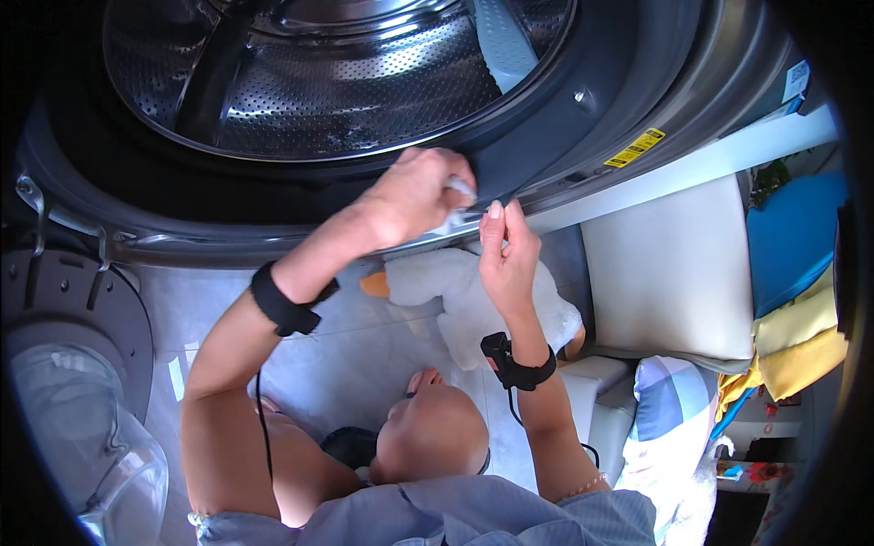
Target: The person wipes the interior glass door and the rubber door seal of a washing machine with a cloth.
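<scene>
Before me is the front of a front-loading washing machine, its perforated steel drum (355,102) ringed by a dark rubber door gasket (539,140). My left hand (416,198) is bent over the gasket's lower edge and grips a crumpled white cloth or tissue (450,222), part of which pokes out between the fingers. Just to its right, my right hand (509,239) pinches thumb and finger together at the gasket's outer lip. It seems to hold a thin dark edge there, though the fingertips cover most of it. Each wrist wears a black strap.
The machine's round glass door (89,437) hangs wide at the left on metal hinges (41,211). A white plush toy (471,321) lies on the grey tiled floor (328,341) below my hands. To the right stand a pale sofa (672,273), a patterned cushion (666,409), and blue and yellow fabric (795,239).
</scene>
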Demonstrator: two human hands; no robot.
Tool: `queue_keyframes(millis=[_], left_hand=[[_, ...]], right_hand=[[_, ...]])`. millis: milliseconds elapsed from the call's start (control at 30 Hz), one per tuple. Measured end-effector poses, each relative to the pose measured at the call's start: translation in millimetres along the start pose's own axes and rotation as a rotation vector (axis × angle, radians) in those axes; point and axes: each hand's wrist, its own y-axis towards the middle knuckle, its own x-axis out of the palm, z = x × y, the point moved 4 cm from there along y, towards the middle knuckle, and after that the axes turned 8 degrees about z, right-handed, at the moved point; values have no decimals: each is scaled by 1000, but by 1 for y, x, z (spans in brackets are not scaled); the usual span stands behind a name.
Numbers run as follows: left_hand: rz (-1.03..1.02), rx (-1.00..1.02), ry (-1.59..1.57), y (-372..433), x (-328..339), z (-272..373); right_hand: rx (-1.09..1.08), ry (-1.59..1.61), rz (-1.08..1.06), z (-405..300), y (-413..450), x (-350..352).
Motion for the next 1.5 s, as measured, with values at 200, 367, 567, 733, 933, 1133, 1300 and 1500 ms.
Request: queue_keyframes(millis=[200, 367, 567, 733, 933, 1133, 1300, 1500], left_hand=[[101, 65, -64, 3, -5, 14], [25, -9, 78, -7, -10, -7], [302, 388, -78, 2, -4, 20], [142, 294, -6, -6, -10, -4], [188, -30, -46, -11, -20, -6], [275, -19, -94, -9, -3, -5], [95, 50, -137, -18, -11, -15], [75, -28, -303, -14, -13, -23]], right_hand=[[-16, 1, -18, -4, 0, 4], [7, 26, -18, -4, 0, 0], [-2, 25, -9, -11, 1, 4], [-24, -26, -30, -2, -1, 3], [37, 78, -8, -5, -2, 3], [9, 33, -15, -5, -1, 7], [3, 28, 3, 0, -2, 6], [7, 25, -3, 3, -3, 7]])
